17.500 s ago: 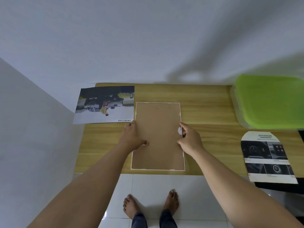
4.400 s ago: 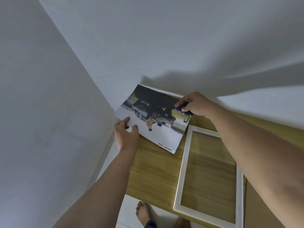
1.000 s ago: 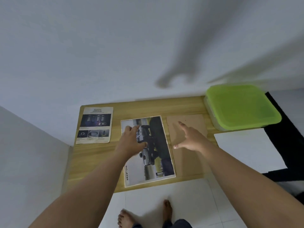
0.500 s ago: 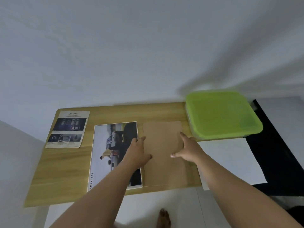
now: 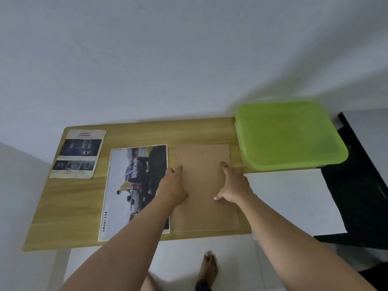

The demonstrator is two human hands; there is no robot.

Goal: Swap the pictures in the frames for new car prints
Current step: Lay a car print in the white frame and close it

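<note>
Pale grey walls meet in a corner behind a wooden table (image 5: 69, 208), and we look down on it from above; white floor tiles and a bare foot (image 5: 207, 267) show beneath the near edge.

We note a brown backing board (image 5: 201, 215) lying flat at the table's middle, right of centre. Our left hand (image 5: 172, 187) rests on its left edge, fingers spread flat, the palm overlapping the boundary with the car print (image 5: 130, 185). Our right hand (image 5: 233, 185) lies flat on the board's right side, fingers splayed wide, thumb pointing inward. Neither hand grips anything; both are pressed open against the board.

The car print sits just beside the board on its left, touching or nearly touching it, turned sideways with "SMART CAR" lettering running along its near left margin. It appears to lie within a thin white frame edge, though we cannot tell for certain.

Farther left, a smaller leaflet (image 5: 78, 153) headed "SAFETY" lies near the table's far left corner, apart from the print.

At the right, a lime-green lidded container (image 5: 287, 135) overhangs the table's far right end. A white sheet (image 5: 294, 202) lies below it, over a black surface (image 5: 361, 196)
</note>
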